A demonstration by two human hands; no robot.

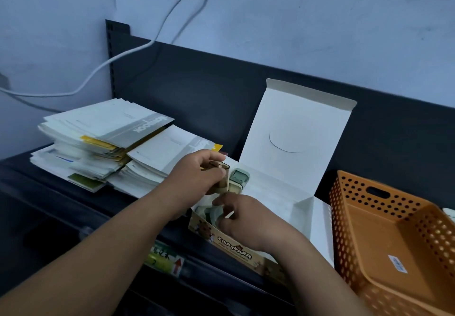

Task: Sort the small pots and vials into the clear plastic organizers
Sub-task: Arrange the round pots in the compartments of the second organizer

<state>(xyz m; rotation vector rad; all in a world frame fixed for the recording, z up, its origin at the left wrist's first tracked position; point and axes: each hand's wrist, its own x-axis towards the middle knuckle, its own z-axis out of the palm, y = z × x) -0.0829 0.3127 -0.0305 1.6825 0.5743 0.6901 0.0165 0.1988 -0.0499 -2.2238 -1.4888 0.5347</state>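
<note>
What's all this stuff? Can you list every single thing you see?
notebooks: two stacks, white and grey, left on the shelf
Capybara box: one, white inside, lid up, middle
tan pot: one, in the left hand
pale green pots: at least two, one standing beside the tan pot, the rest in the box
basket: one, orange with holes, right
sticker: one, white, inside the basket
shelf label: one, green and white, shelf's front edge
cables: seemingly two, white, on the wall
shelf: one, dark
left hand: grips the tan pot
right hand: pinches a pale green pot in the box
</note>
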